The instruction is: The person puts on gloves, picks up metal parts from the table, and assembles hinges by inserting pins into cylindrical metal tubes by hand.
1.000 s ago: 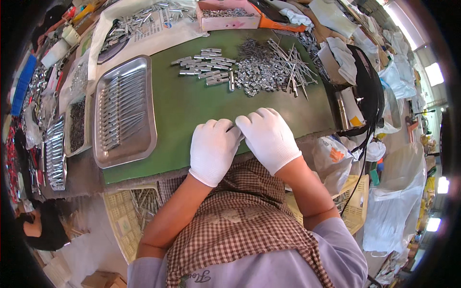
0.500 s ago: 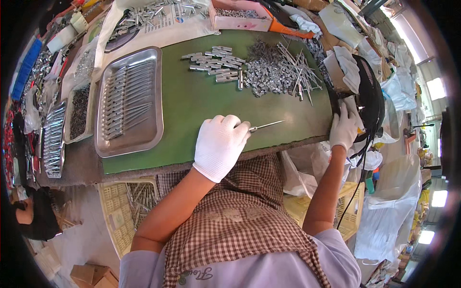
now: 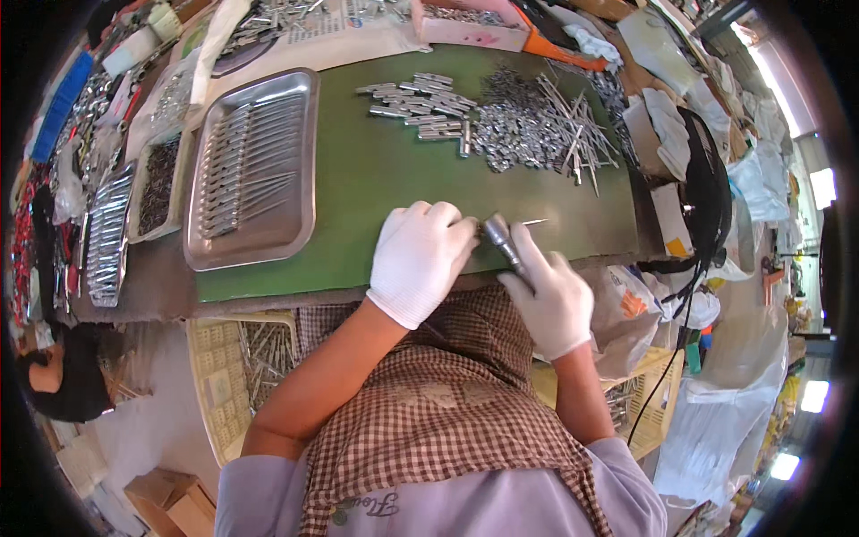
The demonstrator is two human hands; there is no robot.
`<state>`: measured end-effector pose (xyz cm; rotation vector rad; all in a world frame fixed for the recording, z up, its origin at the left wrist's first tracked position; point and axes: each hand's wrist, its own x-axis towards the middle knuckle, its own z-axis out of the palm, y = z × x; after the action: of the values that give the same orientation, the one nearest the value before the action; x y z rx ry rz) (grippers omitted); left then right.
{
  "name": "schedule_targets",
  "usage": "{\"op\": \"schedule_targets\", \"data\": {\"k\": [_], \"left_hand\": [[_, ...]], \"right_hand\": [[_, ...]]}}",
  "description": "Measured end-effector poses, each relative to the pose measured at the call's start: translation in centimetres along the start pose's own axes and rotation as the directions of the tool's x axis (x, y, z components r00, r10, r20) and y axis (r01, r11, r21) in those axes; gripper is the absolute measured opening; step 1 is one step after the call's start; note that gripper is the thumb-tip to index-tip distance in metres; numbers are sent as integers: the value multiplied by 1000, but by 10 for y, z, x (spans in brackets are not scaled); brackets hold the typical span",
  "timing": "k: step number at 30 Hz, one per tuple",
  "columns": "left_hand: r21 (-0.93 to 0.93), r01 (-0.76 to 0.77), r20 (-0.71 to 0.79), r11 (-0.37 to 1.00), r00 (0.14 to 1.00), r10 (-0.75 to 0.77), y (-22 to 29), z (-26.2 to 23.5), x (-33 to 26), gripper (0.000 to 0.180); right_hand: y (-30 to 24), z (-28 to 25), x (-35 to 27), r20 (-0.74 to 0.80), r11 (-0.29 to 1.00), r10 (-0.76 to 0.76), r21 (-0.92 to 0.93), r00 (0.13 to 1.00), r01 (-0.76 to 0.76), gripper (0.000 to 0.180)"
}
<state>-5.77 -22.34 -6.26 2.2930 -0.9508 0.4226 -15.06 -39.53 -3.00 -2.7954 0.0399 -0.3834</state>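
— The hands, what are they doing?

— Both wear white gloves. The left hand [image 3: 419,259] rests curled on the green mat [image 3: 385,179] near the desk's front edge, its fingertips at a thin metal pin [image 3: 534,222]. The right hand [image 3: 552,295] is closed around a small silver tool [image 3: 503,243], its tip at the same pin.

— And around them?

— A steel tray [image 3: 295,234] of long metal pieces lies to the left. A heap of pins and sleeves [image 3: 528,125] lies farther back on the mat.

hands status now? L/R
Left hand: closed on a thin metal pin, fingers curled.
Right hand: closed around a small metal handpiece.
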Motion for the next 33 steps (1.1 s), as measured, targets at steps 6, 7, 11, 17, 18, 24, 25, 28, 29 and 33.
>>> {"op": "schedule_targets", "data": {"k": [6,7,11,17,18,24,25,28,29,33], "left_hand": [[-3,17,18,1000,1000,-17,4,2,2,15],[-10,11,3,1000,1000,-11,4,2,2,15],[-31,20,14,999,1000,-19,6,3,2,16],[-14,-29,12,999,999,30,9,7,14,16],[9,-60,-1,998,998,60,10,10,13,14],[39,-34,2,999,999,34,12,-1,10,12],[74,-15,8,997,1000,14,9,-13,7,12],[101,17,-28,995,1000,-14,-8,-61,-5,14],[193,47,-45,980,998,-39,-19,-81,-13,13],[469,190,-58,863,981,-185,-76,-145,-49,12]], "right_hand": [[-6,8,-1,-211,939,81,345,974,-4,61],[-9,-5,-2,246,972,225,8,943,-235,63],[33,3,-11,-176,972,160,197,971,-125,59],[113,-27,10,-338,850,486,-32,806,-526,48],[124,-26,14,-340,853,480,-32,809,-520,48],[114,-4,71,-351,977,-55,-212,935,-23,24],[116,2,82,-320,963,-88,-269,943,-2,23],[121,3,105,-215,922,-180,-378,960,88,27],[128,4,111,-170,915,-240,-370,956,164,29],[134,6,125,-75,888,-253,-414,965,201,22]]}}
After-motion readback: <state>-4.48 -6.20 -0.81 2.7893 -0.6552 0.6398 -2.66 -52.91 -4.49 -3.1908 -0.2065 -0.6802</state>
